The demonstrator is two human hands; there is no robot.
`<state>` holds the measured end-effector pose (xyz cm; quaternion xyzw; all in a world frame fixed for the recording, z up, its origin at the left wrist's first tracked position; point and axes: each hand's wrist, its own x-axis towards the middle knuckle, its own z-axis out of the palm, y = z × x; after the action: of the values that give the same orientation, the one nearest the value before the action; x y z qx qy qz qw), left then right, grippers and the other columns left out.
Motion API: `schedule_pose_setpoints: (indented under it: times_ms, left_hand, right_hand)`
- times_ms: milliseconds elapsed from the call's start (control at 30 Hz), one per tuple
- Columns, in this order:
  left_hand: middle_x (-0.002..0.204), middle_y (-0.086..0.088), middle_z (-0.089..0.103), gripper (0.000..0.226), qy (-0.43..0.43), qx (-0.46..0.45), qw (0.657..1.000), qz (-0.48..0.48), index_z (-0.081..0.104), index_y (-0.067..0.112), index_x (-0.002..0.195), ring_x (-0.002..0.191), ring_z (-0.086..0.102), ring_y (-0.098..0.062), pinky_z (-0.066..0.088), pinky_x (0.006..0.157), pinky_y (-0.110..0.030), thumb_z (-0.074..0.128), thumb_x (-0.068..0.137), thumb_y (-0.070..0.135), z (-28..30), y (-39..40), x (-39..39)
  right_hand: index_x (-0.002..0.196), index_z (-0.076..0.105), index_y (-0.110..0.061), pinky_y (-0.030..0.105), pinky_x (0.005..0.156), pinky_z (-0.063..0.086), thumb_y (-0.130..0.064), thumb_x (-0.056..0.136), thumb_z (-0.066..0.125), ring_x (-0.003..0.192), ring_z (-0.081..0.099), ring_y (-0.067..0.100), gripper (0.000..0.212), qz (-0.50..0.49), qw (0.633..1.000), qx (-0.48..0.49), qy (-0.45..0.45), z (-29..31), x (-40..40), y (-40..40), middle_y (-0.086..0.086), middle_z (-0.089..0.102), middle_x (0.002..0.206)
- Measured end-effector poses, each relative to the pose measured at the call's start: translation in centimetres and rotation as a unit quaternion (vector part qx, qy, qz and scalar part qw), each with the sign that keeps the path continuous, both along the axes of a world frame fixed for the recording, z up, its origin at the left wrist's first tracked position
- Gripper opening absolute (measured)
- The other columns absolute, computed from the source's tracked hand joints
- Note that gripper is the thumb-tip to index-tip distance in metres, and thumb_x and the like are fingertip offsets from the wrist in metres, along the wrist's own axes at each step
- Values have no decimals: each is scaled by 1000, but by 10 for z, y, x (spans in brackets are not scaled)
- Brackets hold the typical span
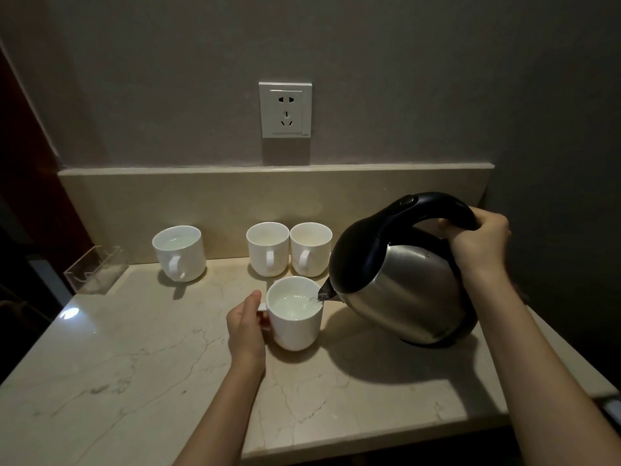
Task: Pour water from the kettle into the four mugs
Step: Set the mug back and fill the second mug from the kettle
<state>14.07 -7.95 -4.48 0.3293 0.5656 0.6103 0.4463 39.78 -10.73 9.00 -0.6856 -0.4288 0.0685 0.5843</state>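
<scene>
My right hand (479, 242) grips the black handle of a steel kettle (410, 280), tilted left with its spout over the rim of a white mug (295, 326). Water runs into that mug, which holds water. My left hand (245, 322) holds this mug by its handle on the marble counter (134, 358). Three more white mugs stand by the backsplash: one at the left (179, 252) with water in it, and two side by side in the middle (268, 248) (311, 248), whose contents I cannot make out.
A clear acrylic holder (95, 270) sits at the counter's back left corner. A wall socket (285, 110) is above the backsplash. A dark wall bounds the counter on the right, and the counter's front edge runs below my arms.
</scene>
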Motion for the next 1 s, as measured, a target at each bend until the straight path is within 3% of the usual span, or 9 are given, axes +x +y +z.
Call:
schedule_pose_setpoints:
  times_ms: [167, 467, 600, 833, 1000]
  left_hand:
    - [62, -6, 46, 36, 3, 2, 1000, 2, 47, 14, 61, 64, 44, -21, 36, 73, -40, 49, 90, 34, 2, 0, 2]
    - [59, -5, 46, 37, -3, 3, 1000, 2, 47, 14, 59, 61, 42, -21, 33, 70, -40, 51, 88, 36, 3, -1, 1]
    - [60, -5, 46, 36, -1, -2, 1000, 4, 47, 14, 60, 62, 43, -21, 34, 71, -40, 51, 87, 38, 3, -1, 1]
    - [61, -6, 47, 36, 6, -4, 1000, 7, 48, 13, 61, 64, 44, -23, 36, 70, -40, 49, 91, 33, 2, 0, 2]
    - [60, -7, 46, 36, 8, -4, 1000, 10, 47, 12, 61, 61, 43, -21, 35, 65, -38, 49, 91, 32, 4, -1, 1]
  right_hand:
    - [78, 68, -2, 57, 81, 51, -11, 76, 65, 87, 64, 41, 10, -11, 1000, 5, -2, -3, 1, 2, 26, 67, 82]
    - [69, 67, -12, 58, 78, 53, -10, 74, 65, 82, 66, 36, 6, -7, 999, -5, 33, -8, 4, 1, 20, 69, 79]
    - [62, 63, -21, 55, 81, 53, -7, 75, 64, 83, 66, 34, 20, -7, 999, -5, 47, -6, 1, -1, 17, 69, 78]
    - [60, 64, -21, 50, 82, 55, -6, 70, 67, 84, 68, 35, 18, -14, 991, 0, 133, -18, 2, -1, 16, 70, 79]
    - [61, 60, -23, 25, 62, 47, 1, 76, 63, 74, 60, 22, 29, -18, 983, 59, 175, -20, 0, -6, 2, 60, 67]
